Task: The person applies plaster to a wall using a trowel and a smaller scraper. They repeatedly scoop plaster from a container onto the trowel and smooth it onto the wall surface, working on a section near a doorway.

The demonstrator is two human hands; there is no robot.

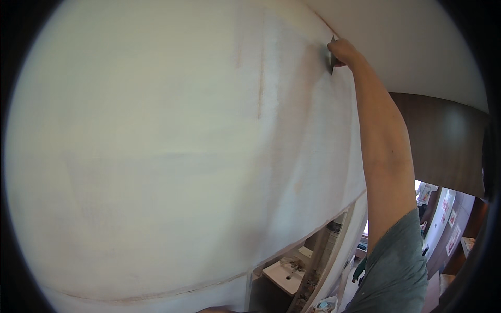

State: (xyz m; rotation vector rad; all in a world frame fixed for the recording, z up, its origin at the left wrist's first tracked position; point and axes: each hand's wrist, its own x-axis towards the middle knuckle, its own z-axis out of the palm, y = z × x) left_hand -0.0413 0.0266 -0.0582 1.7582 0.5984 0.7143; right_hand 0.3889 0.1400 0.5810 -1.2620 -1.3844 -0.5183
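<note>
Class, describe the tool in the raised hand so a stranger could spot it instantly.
Find the big pale wall, then its upper right, by the ceiling. The right hand there holds the tool: a narrow grey sliver, pointed at both ends, darker than the wall beside it.

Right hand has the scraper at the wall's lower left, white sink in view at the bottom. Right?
Not the lower left: the head view shows the right hand with the scraper at the wall's upper right. The white sink is in view at the bottom.

Off-white wall, reddish-brown streaks, grey blade, grey-green sleeve, dark brown cabinet, white sink
</note>
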